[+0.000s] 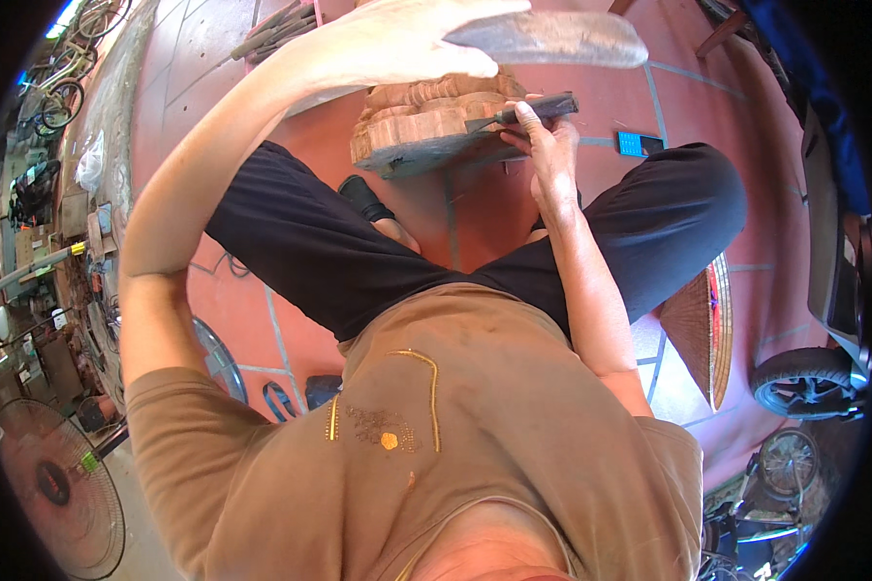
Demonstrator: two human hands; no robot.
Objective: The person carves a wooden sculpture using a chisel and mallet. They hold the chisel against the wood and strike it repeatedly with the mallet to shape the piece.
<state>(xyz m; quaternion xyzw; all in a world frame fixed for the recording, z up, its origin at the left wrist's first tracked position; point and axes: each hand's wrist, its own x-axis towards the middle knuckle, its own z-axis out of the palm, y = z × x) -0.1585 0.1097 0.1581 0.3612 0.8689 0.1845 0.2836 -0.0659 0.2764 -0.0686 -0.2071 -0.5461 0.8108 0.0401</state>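
My left hand (431, 39), bright and overexposed, is raised above the work. It is closed round a long, flat, rounded wooden mallet (567, 39) that stretches to the right. My right hand (549, 145) grips a chisel by its dark handle (550, 106), thumb on top. The chisel's blade (484, 123) points left and meets, or nearly meets, the right side of a carved block of reddish wood (417, 121). This block rests on the tiled floor in front of me, between my bent legs. Its underside edge looks grey and rough.
Several tools (276, 34) lie in a heap at the far left. A blue phone (639, 144) is on the floor by my right knee. A conical hat (698, 329) and a motorbike wheel (804, 381) are at right; a standing fan (53, 484) is at lower left.
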